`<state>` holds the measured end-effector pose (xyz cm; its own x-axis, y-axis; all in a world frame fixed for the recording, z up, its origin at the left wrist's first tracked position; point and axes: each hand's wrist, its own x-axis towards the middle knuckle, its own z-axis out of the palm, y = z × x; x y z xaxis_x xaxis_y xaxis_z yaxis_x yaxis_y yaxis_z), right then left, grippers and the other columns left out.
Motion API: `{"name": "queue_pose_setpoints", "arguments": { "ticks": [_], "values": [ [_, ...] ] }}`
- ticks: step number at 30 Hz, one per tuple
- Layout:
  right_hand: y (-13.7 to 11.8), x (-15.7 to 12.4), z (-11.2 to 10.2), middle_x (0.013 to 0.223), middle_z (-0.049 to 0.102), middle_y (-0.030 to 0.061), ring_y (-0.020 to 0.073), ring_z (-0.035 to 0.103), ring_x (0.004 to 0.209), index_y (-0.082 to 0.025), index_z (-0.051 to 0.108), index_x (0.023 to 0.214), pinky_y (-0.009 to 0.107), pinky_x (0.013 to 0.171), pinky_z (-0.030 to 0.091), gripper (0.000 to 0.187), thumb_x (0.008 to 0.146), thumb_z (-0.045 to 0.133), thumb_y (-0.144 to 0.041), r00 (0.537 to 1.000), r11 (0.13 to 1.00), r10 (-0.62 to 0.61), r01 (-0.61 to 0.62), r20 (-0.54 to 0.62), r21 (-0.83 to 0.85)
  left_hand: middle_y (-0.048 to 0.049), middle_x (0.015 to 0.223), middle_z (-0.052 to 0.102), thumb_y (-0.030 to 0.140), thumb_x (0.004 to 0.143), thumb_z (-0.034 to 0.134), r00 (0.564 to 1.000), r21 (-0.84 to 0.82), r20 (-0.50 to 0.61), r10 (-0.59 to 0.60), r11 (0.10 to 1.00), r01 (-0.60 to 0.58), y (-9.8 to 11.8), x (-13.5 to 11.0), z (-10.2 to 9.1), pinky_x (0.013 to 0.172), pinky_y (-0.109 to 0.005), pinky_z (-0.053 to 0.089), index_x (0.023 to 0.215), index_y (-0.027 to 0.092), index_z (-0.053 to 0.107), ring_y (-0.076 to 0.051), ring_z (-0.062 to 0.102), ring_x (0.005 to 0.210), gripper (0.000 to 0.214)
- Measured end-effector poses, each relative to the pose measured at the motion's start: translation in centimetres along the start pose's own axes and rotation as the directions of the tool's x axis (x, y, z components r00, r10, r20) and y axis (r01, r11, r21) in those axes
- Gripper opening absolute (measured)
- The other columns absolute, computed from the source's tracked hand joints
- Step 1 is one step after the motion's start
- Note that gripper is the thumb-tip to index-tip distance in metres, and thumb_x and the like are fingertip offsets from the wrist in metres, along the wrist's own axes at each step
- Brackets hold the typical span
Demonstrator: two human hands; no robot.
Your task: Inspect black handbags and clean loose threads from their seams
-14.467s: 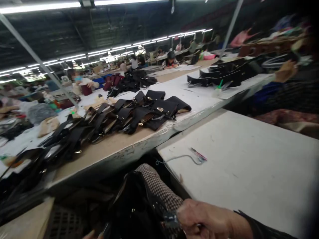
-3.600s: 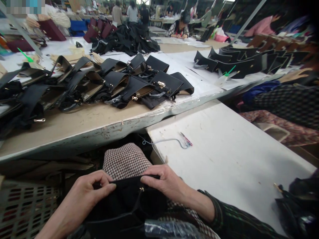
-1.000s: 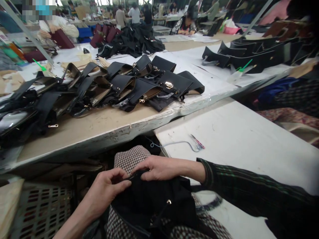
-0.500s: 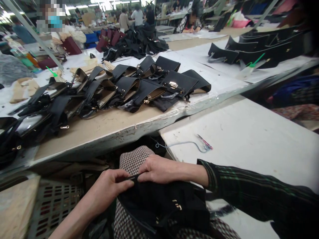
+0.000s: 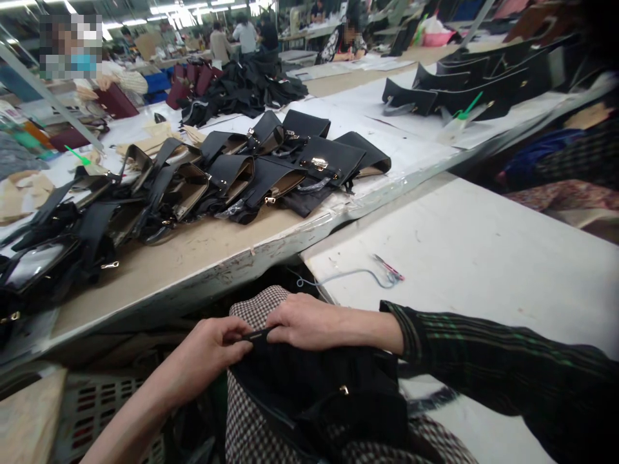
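Note:
A black handbag with small gold fittings lies on my lap, over checked trousers. My left hand pinches the bag's top edge between thumb and fingers. My right hand, in a dark striped sleeve, grips the same edge right beside it, fingers curled over the rim. The two hands nearly touch at the bag's upper left corner.
A long worktable ahead carries a row of black handbags and straps. A white table to my right holds a thin cord with a small tool. A slatted crate stands at lower left. Other people work at far tables.
Both hands stay pinched on the bag's top edge. The bag has shifted slightly on my lap and the view has tilted a little left.

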<state>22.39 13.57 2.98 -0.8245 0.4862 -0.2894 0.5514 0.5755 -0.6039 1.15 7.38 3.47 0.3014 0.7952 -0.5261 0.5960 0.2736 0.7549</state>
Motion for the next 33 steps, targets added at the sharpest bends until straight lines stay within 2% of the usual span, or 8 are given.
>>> {"name": "queue_pose_setpoints", "arguments": {
  "ticks": [4,8,11,15,19,22,28,33],
  "values": [
    [-0.4,0.2,0.0,0.092,0.073,0.0129,0.0259,0.067,0.086,-0.014,0.073,0.093,0.029,0.064,0.038,0.024,0.089,0.055,-0.031,0.999,0.986,0.039,-0.044,-0.034,-0.158,-0.0011,0.082,0.073,0.029,0.077,0.064,0.996,0.12,-0.041,0.084,0.99,-0.079,-0.5,2.1,-0.6,0.07,-0.025,0.046,0.092,0.017,0.069,-0.019,0.064,0.078,0.019],
    [0.4,0.8,0.9,0.09,0.072,0.0151,0.0291,0.067,0.086,-0.013,0.072,0.092,0.031,0.064,0.041,0.026,0.089,0.055,-0.033,0.995,0.969,0.078,-0.089,-0.053,-0.231,0.0034,0.071,0.067,0.025,0.071,0.069,0.988,0.149,-0.12,0.096,0.986,-0.078,-1.3,3.3,-0.2,0.063,-0.023,0.042,0.085,0.019,0.061,-0.016,0.06,0.07,0.017],
    [1.5,0.8,1.2,0.092,0.072,0.0104,0.0252,0.066,0.088,-0.016,0.072,0.096,0.029,0.068,0.042,0.025,0.089,0.056,-0.034,0.999,0.995,0.01,-0.014,-0.038,-0.094,0.0044,0.07,0.066,0.025,0.073,0.068,0.988,0.129,-0.131,0.08,0.99,-0.063,-1.7,2.5,0.5,0.058,-0.021,0.041,0.083,0.02,0.057,-0.015,0.06,0.066,0.016],
    [2.5,0.8,1.1,0.095,0.072,0.005,0.0176,0.063,0.085,-0.019,0.071,0.104,0.025,0.073,0.042,0.024,0.09,0.054,-0.029,0.994,0.986,-0.105,0.1,0.026,0.131,0.0004,0.079,0.073,0.031,0.083,0.062,0.988,0.129,-0.148,0.047,0.991,-0.028,-1.8,0.8,1.3,0.066,-0.023,0.046,0.092,0.021,0.064,-0.019,0.067,0.076,0.014],
    [2.3,1.0,1.4,0.09,0.071,0.0061,0.0172,0.06,0.079,-0.017,0.07,0.097,0.025,0.07,0.041,0.025,0.092,0.05,-0.03,0.989,0.985,-0.147,0.145,0.015,0.095,-0.0014,0.09,0.078,0.034,0.087,0.06,0.98,0.273,-0.183,0.082,0.961,-0.029,-1.7,0.0,1.5,0.071,-0.024,0.047,0.1,0.023,0.072,-0.021,0.072,0.082,0.021],
    [2.1,1.2,1.6,0.087,0.069,0.0061,0.0165,0.058,0.076,-0.016,0.069,0.093,0.024,0.068,0.039,0.026,0.093,0.048,-0.031,0.982,0.98,-0.19,0.19,-0.01,0.064,-0.0013,0.087,0.078,0.032,0.088,0.058,0.972,0.361,-0.189,0.142,0.93,-0.065,-1.8,-0.1,1.7,0.07,-0.023,0.047,0.098,0.025,0.076,-0.021,0.072,0.079,0.022],
    [2.2,1.1,1.6,0.079,0.065,0.0029,0.0126,0.053,0.069,-0.015,0.067,0.086,0.022,0.065,0.036,0.023,0.094,0.048,-0.026,0.974,0.966,-0.227,0.226,-0.003,0.129,-0.0041,0.074,0.075,0.03,0.087,0.056,0.927,0.416,-0.294,0.234,0.904,-0.096,-2.4,0.2,2.7,0.062,-0.023,0.044,0.089,0.021,0.078,-0.019,0.067,0.064,0.024],
    [2.5,1.2,1.5,0.076,0.062,0.001,0.0115,0.05,0.066,-0.016,0.066,0.086,0.022,0.063,0.035,0.022,0.094,0.048,-0.025,0.973,0.958,-0.233,0.228,0.005,0.171,-0.0026,0.072,0.072,0.029,0.087,0.055,0.921,0.362,-0.325,0.215,0.928,-0.089,-2.7,0.6,3.2,0.062,-0.023,0.042,0.083,0.02,0.075,-0.018,0.063,0.064,0.023]
  ]
}}
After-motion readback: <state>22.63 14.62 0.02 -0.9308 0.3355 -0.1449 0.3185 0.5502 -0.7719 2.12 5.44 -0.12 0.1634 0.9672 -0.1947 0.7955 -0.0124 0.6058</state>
